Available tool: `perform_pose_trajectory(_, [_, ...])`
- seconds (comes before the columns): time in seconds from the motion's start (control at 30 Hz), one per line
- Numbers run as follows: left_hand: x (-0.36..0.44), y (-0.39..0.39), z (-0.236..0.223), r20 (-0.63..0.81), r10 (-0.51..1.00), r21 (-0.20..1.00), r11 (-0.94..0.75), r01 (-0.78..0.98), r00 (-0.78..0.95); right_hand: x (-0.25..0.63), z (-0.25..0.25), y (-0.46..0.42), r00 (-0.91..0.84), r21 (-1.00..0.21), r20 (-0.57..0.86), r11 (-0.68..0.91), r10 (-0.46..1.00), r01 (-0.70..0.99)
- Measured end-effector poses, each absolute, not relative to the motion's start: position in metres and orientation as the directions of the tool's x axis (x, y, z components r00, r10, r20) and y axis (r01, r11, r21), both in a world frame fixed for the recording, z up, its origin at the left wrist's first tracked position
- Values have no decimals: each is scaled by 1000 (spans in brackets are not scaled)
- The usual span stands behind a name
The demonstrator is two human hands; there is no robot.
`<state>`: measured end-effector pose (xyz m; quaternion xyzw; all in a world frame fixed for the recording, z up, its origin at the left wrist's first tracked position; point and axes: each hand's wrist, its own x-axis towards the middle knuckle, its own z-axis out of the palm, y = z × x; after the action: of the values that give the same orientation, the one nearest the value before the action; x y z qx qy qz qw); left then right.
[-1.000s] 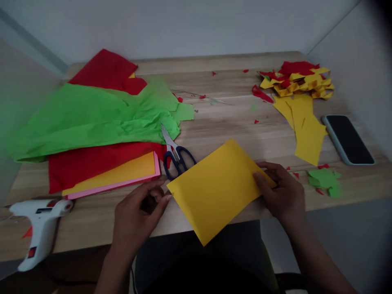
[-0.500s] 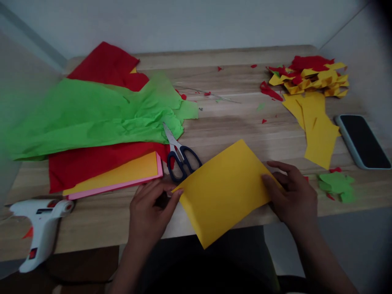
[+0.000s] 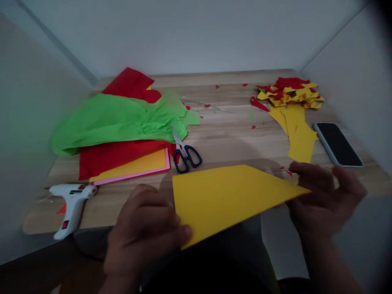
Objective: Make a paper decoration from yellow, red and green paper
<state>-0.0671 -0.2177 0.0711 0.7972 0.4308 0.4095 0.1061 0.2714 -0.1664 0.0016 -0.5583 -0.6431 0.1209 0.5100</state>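
Note:
A sheet of yellow paper (image 3: 226,200) is raised above the table's front edge, tilted, its far side pointing toward the wall. My left hand (image 3: 147,228) is closed on its left end, thumb on top near the lower corner. At the sheet's pointed right corner, my right hand (image 3: 324,200) is slightly blurred, its fingers apart; the corner overlaps the palm, and no grip on it shows. Scissors with dark blue handles (image 3: 187,158) lie just beyond the sheet, their blade tips on green crepe paper (image 3: 122,120).
Red paper (image 3: 122,157) and a stack with a yellow top sheet (image 3: 134,165) lie left. A white glue gun (image 3: 72,204) rests at the front left edge. Cut yellow pieces (image 3: 298,134), a red-and-yellow scrap pile (image 3: 294,94) and a phone (image 3: 338,143) are on the right.
My left hand has taken hold of the yellow sheet's left end. The sheet has tilted, and my right hand's fingers have spread at its right corner. The camera view has shifted.

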Motion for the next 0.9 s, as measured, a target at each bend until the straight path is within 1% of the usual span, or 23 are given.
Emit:
perform_pose_trajectory(0.07, [-72,-221,59,548,765,512,-626,588,338,275,-1,-171,-33,-597,612,490,790,635])
perform_pose_trajectory(0.1, [-74,-222,49,542,762,511,-633,582,354,275,-4,-173,-147,-545,613,550,776,632])
perform_pose_trajectory(0.17, [-78,-226,30,485,777,514,-625,587,402,275,-11,-176,-359,-490,517,613,777,620])
perform_pose_trajectory(0.23, [-82,-230,16,369,820,521,-573,633,438,274,-19,-178,-452,-488,451,636,770,597])
perform_pose_trajectory(0.33, [-87,-235,5,200,883,503,-465,728,425,275,-27,-181,-495,-482,399,636,772,603])
perform_pose_trajectory(0.43, [-88,-235,3,125,897,474,-429,769,424,276,-27,-181,-512,-483,364,628,778,610])
perform_pose_trajectory(0.73, [-85,-238,4,60,908,428,-398,811,414,281,-23,-186,-599,-451,308,668,739,592])
perform_pose_trajectory(0.9, [-95,-244,8,86,896,493,-419,763,437,290,-17,-211,-650,-431,319,716,690,548])
